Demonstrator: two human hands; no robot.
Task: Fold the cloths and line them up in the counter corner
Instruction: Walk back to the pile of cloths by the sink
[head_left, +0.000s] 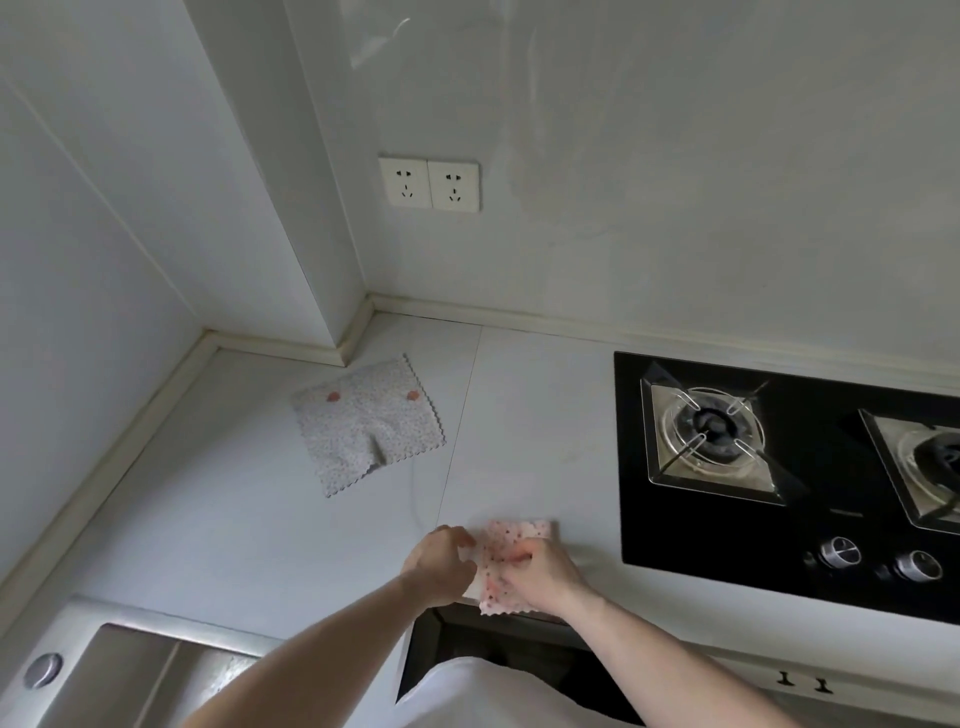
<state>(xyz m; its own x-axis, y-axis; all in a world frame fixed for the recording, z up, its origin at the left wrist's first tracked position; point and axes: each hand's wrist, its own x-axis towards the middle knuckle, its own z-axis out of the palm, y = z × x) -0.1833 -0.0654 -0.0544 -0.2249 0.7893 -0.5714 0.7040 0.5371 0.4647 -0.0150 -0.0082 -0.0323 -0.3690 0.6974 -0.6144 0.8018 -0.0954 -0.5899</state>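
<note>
You had both hands on the pink cloth (511, 551) at the near edge of the counter (234, 530), just left of the hob (779, 540). Your left hand (441, 564) pinched the cloth's left side, fingers curled onto it, and your right hand (540, 571) pressed down on its middle and right part with the fingers bent over the fabric. The cloth looked partly folded: a narrow strip with a paler layer showing along its left side under your left hand, and its zigzag lower edge hanging slightly past the counter's front edge.

The grey cloth (366, 423) lay well apart from your hands, farther back and to the left, near the counter corner but not against either wall. It lay spread open and unfolded, turned at an angle to the walls, with a raised wrinkle near its front edge and two orange marks near its back edge.

A sink (130, 654) sat at the lower left of the counter, and two sockets (429, 184) were on the back wall above the corner.
</note>
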